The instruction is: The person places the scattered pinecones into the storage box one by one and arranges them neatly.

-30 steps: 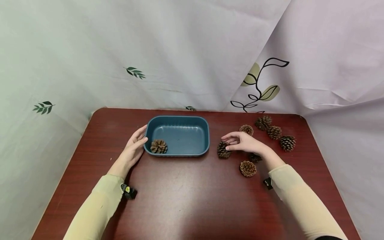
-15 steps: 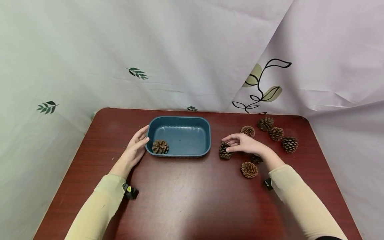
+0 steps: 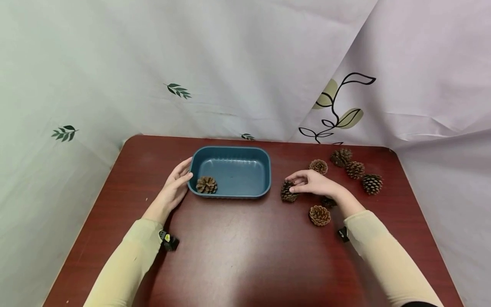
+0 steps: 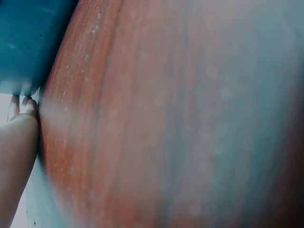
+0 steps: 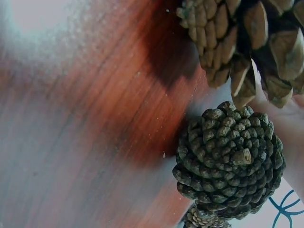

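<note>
A blue rectangular tub (image 3: 232, 197) stands near the table's back edge, with one pine cone (image 3: 206, 185) in its front left corner. My left hand (image 3: 173, 189) touches the tub's left end, fingers stretched along the wall and thumb at the rim; the left wrist view shows fingertips against the tub (image 4: 23, 57). Right of the tub, my right hand (image 3: 312, 183) pinches a dark pine cone (image 3: 288, 192) between thumb and fingers, close over the table. In the right wrist view, nearer cones (image 5: 230, 161) block most of the hand.
A pine cone (image 3: 320, 215) lies in front of the right hand, another (image 3: 328, 202) partly hidden under the wrist. One more (image 3: 318, 166) sits behind the hand, and three (image 3: 354, 169) line the back right. A pale curtain (image 3: 230, 64) hangs behind the table (image 3: 230, 256).
The whole scene has shifted slightly to the right in the head view. Both hands keep their places at the tub and the pine cone.
</note>
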`<state>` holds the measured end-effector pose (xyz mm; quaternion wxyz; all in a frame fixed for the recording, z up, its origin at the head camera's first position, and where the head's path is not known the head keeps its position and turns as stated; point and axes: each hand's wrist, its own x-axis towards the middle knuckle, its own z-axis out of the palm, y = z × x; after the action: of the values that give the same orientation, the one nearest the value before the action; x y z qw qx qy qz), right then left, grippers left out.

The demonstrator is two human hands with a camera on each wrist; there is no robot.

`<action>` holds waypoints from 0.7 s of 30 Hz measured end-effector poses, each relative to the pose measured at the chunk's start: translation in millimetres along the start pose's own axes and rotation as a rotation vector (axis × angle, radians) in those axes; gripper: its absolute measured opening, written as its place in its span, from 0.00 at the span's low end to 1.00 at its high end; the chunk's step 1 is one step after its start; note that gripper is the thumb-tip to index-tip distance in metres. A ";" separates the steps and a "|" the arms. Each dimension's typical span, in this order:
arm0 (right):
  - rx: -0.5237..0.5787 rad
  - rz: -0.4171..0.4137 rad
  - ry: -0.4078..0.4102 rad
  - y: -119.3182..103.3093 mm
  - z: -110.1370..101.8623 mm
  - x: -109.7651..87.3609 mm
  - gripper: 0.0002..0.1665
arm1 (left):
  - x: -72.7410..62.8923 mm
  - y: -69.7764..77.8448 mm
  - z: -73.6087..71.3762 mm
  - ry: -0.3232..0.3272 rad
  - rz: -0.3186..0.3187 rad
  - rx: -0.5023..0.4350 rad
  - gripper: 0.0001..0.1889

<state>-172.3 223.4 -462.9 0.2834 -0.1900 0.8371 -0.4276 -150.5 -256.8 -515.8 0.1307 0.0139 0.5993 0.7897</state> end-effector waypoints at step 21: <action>0.013 -0.033 0.130 -2.0 6.9 -4.4 0.25 | 0.9 0.5 0.0 0.007 0.004 -0.025 0.31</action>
<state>-164.4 220.5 -463.2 0.2227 -0.1737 0.8478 -0.4488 -151.4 -256.7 -515.4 0.1273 0.0109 0.5897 0.7974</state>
